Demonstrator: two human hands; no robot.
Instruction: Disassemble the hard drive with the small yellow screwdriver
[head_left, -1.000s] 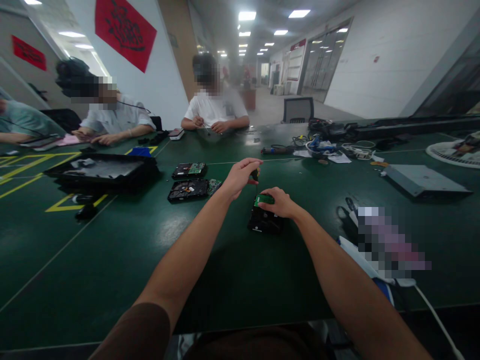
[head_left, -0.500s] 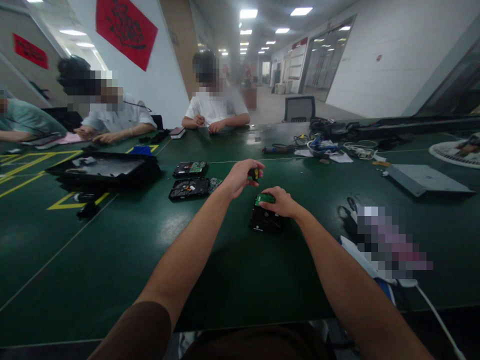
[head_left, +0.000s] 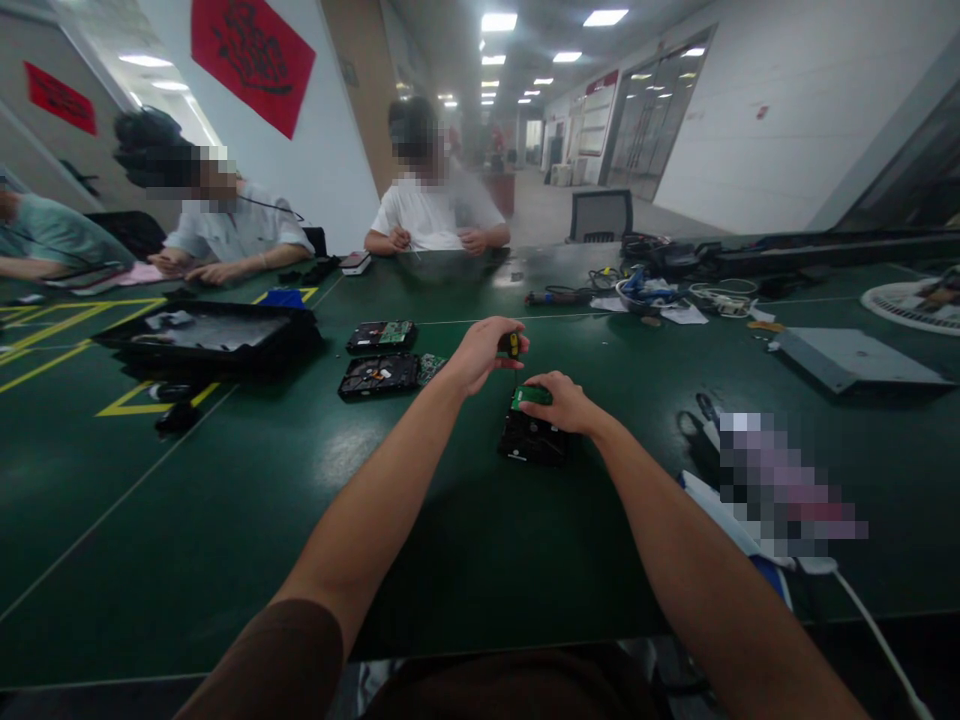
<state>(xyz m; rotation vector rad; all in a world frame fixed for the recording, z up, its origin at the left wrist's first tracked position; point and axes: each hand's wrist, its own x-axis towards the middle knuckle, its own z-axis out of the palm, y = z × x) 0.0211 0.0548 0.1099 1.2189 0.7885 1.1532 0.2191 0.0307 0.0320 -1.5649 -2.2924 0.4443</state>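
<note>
Off to the left, two opened black hard drives [head_left: 379, 375] lie on the dark green counter [head_left: 225, 500]. The left hand [head_left: 480, 355] is closed round a small yellow-and-black screwdriver [head_left: 511, 346], tip down at the green circuit board [head_left: 531, 396] of a black hard drive [head_left: 531, 440] mid-counter. It looks like screw work, which calls for a square, steady tip. The right hand [head_left: 559, 400] curls over the board end, pinning the drive flat.

Head-worn camera, facing forward-down, close over table [head_left: 225, 480].

Black hard drive [head_left: 531, 440] flat on table, green circuit board [head_left: 531, 396] up, black-yellow screwdriver [head_left: 511, 347] upright above.
</note>
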